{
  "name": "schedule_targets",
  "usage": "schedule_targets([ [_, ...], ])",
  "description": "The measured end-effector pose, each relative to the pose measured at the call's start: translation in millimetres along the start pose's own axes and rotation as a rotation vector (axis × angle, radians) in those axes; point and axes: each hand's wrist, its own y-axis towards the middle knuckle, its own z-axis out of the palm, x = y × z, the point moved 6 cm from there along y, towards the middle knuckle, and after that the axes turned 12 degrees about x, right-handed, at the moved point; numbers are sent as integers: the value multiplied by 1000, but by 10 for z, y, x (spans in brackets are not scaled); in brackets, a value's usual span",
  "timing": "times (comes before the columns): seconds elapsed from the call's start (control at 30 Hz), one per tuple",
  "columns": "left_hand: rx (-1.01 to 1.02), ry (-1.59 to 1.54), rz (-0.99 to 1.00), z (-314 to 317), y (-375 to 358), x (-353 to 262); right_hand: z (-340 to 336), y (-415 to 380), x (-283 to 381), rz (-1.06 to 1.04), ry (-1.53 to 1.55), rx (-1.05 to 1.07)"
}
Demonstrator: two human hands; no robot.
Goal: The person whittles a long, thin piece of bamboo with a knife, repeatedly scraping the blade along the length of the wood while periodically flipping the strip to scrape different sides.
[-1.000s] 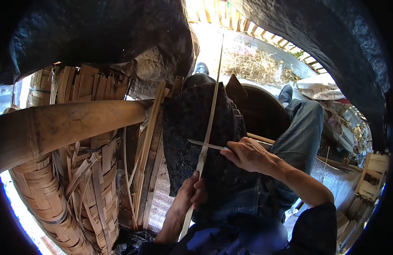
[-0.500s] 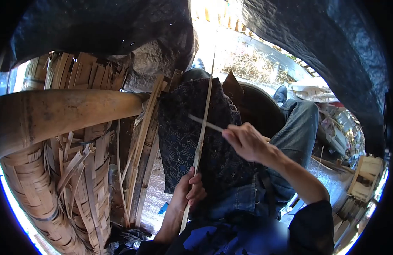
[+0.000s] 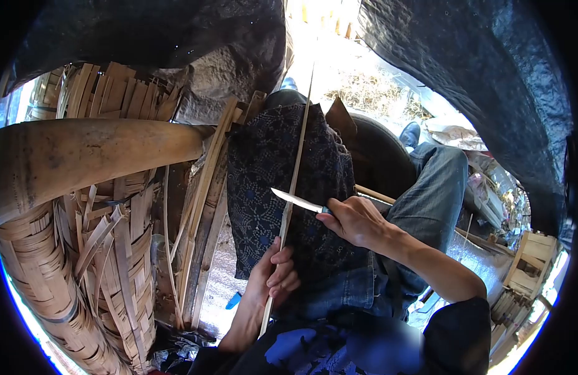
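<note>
My left hand [image 3: 275, 270] is closed around the lower part of a long, thin bamboo strip [image 3: 299, 147]. The strip runs up across a dark patterned cloth [image 3: 258, 181] spread over my leg, its far end reaching into the bright area. My right hand [image 3: 354, 220] grips a knife [image 3: 298, 201] by its handle, most of which the fingers hide. The blade points left and crosses over the strip a short way above my left fingers.
On the left, a thick bamboo pole [image 3: 101, 153] juts in above woven bamboo baskets [image 3: 39, 269]. Upright wooden slats [image 3: 204, 212] stand beside the cloth. Dark sheeting [image 3: 476, 75] hangs overhead. A small wooden crate [image 3: 533, 259] is at far right, and straw [image 3: 376, 94] lies ahead.
The knife has moved down along the strip toward my left hand, and its blade, blurred before, now shows clearly. My left hand keeps its grip. The whole view has shifted slightly.
</note>
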Motion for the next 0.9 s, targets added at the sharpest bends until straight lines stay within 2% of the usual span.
schedule_targets([
  [0.1, 22, -33, 12, 19, -5, 46, 35, 37, -79, 8, 43, -77],
  [0.17, 16, -26, 4, 10, -14, 84, -105, 194, -271, 109, -19, -222],
  [0.23, 57, -119, 41, -20, -17, 60, -182, 290, -297, 77, -9, -231],
  [0.33, 107, -127, 53, -26, 22, 29, -285, 272, -268, 28, 213, -206],
  [0.37, 121, -125, 54, -19, 30, 17, -305, 208, -207, 23, 205, -207],
  [0.43, 133, -143, 45, -18, 35, 8, -183, 82, -48, -112, 281, -68],
  [0.47, 137, -160, 25, -24, 28, 23, -138, 16, -4, -143, 247, -80],
  [0.7, 164, -189, 21, -22, 15, 34, -62, 49, -26, 24, 98, -105],
  [0.9, 145, -212, 62, -9, 22, 54, -12, 36, 8, 66, 28, -137],
])
